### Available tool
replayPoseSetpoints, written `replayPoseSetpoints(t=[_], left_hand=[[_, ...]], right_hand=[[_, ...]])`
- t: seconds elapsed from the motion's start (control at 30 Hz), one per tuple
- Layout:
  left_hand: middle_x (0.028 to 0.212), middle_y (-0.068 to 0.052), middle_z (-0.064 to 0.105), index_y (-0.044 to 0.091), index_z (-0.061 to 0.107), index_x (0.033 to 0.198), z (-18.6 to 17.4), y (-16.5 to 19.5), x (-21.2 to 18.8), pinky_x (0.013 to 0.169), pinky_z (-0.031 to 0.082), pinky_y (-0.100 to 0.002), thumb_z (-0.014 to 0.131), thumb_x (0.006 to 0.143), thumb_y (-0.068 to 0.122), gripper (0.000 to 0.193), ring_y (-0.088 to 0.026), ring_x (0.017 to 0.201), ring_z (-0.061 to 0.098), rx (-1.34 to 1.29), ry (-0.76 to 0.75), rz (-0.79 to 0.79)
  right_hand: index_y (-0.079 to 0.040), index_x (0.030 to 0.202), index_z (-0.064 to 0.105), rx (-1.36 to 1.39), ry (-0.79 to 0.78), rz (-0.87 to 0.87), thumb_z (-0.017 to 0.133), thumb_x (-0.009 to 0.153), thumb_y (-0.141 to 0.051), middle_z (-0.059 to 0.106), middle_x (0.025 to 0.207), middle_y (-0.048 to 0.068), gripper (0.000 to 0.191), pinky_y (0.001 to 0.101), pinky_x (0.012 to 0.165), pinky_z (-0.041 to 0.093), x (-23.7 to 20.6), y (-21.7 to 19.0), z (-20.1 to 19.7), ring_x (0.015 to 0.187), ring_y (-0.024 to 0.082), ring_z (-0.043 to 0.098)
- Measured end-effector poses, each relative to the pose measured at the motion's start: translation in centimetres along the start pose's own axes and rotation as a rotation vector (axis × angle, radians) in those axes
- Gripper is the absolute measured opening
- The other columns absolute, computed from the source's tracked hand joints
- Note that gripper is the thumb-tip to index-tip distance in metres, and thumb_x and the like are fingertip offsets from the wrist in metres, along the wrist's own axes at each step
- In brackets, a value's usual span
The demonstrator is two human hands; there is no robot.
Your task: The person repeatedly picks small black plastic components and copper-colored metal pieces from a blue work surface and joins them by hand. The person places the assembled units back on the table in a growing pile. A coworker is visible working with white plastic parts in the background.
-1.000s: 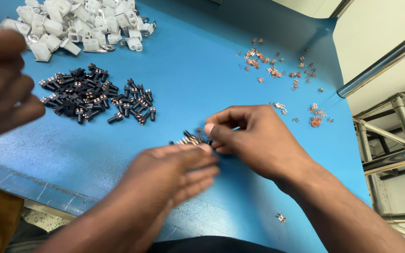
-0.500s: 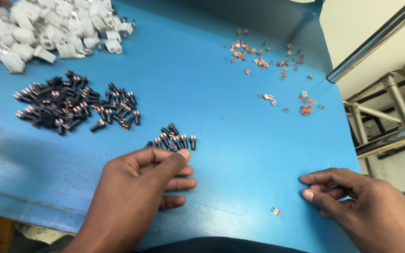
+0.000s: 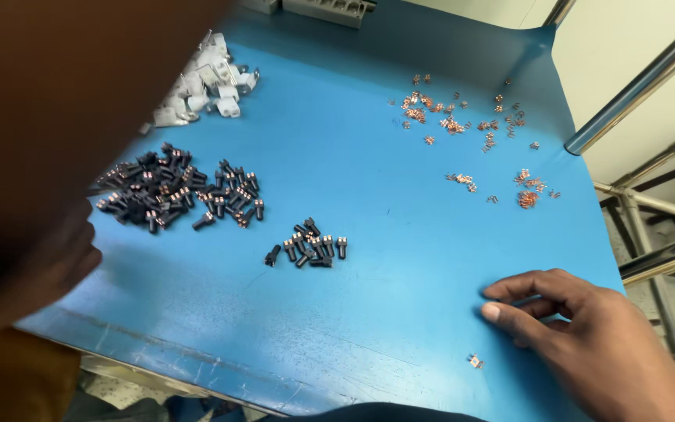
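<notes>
Roughly partway: a small batch of black parts (image 3: 308,245) is grouped mid-table (image 3: 369,187), copper clips (image 3: 462,125) left scattered. Right hand (image 3: 580,336) rests empty, fingers loose, near one stray part (image 3: 475,361). Left hand (image 3: 33,258) blurred, grip cannot be told.

The middle of the blue table (image 3: 400,195) lies bare between the big heap of black parts (image 3: 177,195) and the scattered copper clips (image 3: 462,125). A small cluster of black parts (image 3: 310,246) sits in the near centre. The left hand (image 3: 48,141), blurred, blocks the left side; the right hand (image 3: 587,336) rests flat at the near right, beside one loose part (image 3: 475,361).
</notes>
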State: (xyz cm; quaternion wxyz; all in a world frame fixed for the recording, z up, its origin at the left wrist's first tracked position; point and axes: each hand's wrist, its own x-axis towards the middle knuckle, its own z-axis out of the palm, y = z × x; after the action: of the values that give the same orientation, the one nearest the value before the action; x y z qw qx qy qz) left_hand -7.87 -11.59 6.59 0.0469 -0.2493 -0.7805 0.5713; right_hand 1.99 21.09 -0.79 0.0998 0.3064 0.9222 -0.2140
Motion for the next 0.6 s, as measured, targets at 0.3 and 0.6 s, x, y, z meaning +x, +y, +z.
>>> replayPoseSetpoints(t=[0.3,0.6], left_hand=[[0.089,-0.022,0.057,-0.008,0.059,0.093,16.6,9.3,-3.7,0.088,0.048,-0.053,0.056,0.092,0.017,0.025,-0.046,0.093,0.055,0.011,0.284,0.566],[0.095,-0.018,0.064,-0.005,0.069,0.081,13.8,10.2,-2.9,0.089,0.052,-0.043,0.063,0.080,0.011,0.018,-0.041,0.109,0.060,-0.263,0.604,0.345]], right_hand=[[-0.017,0.112,0.087,0.030,0.093,-0.013,0.082,0.087,-0.026,0.076,0.101,0.000,0.027,0.0293,0.080,0.062,0.2,2.4,0.8,0.084,0.015,0.071],[-0.007,0.110,0.082,0.252,0.194,-0.195,0.083,0.088,-0.015,0.074,0.095,0.007,0.023,0.0271,0.067,0.056,1.1,3.6,2.8,0.074,0.013,0.066]])
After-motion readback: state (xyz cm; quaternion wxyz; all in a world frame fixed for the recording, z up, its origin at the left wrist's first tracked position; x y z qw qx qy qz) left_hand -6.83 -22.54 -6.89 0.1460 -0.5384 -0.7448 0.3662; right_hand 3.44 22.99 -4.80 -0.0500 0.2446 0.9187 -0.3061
